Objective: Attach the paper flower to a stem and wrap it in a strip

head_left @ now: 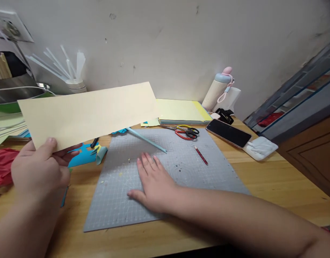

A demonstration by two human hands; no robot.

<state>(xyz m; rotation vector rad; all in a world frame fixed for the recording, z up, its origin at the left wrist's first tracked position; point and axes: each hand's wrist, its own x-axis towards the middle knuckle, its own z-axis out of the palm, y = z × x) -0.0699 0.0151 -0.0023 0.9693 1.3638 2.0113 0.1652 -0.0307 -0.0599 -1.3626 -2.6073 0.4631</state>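
A pale yellow sheet of paper [92,116] is raised at the left, its lower left edge pinched in my left hand [42,166]. Palm down on the grey cutting mat [218,175], my right hand [156,181] lies flat with the thumb spread away from the fingers. Just beyond its fingertips rests a light blue paper tube [148,139], whose far end the sheet hides. A short dark red pencil [201,155] lies on the mat to the right. Small scraps and specks dot the mat around my right hand.
Scissors [190,133] lie at the mat's back edge, before a stack of coloured paper [183,111]. A phone [229,133], a white case [261,148] and a bottle [217,87] stand or lie at right. Blue paper scraps [84,157] and crumpled red paper [5,166] are left.
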